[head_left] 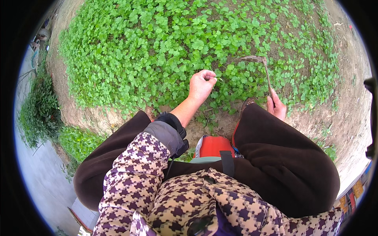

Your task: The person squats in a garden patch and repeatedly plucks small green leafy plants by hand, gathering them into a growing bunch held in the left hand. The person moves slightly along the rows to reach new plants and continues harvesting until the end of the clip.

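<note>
Over the low green leafy plants (157,51), my left hand (201,84) is closed with thumb and fingertips together. A small pale sliver pokes out beside its fingertips, too small to name. My right hand (278,107), next to my right knee, is wrapped round the lower end of a sickle's (268,76) thin handle. The sickle points away from me, its dark, worn blade turned to the left at the far end and lying close over the leaves. My right palm is partly hidden behind the knee.
Between my legs is a red container (215,145) with a pale rim, next to a dark strap (227,163). Bare soil (96,120) borders the plants. A dark bush (39,106) grows at the left beside a grey paved surface (43,173).
</note>
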`<action>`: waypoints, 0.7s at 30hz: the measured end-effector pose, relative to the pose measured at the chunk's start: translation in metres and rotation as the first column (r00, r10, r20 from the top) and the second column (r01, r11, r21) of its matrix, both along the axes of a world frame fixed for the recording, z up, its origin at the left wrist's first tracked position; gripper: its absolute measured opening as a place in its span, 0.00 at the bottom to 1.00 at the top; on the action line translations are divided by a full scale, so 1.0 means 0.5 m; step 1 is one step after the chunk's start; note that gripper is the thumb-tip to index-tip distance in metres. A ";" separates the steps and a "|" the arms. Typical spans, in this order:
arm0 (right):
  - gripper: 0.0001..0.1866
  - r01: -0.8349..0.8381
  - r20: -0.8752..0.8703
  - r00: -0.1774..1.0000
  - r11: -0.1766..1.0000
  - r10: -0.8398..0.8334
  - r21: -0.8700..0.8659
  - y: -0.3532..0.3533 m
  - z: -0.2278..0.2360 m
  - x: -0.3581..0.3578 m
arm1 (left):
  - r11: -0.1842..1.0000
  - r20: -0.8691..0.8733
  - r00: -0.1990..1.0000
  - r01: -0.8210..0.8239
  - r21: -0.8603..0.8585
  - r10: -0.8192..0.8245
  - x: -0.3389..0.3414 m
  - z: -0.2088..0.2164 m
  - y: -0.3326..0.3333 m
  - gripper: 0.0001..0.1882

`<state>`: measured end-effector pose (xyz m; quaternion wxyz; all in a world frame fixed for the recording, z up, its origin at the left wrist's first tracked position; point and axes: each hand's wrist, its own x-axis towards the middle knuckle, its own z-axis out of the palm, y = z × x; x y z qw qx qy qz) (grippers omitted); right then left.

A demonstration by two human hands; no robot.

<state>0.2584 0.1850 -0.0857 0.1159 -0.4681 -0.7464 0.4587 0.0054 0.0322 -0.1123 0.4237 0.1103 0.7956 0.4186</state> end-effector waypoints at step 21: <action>0.15 -0.185 -0.497 0.863 0.859 -0.091 -0.478 0.048 0.115 -0.140 | 0.842 0.746 0.633 -0.275 0.465 -0.205 0.020 0.162 0.090 0.09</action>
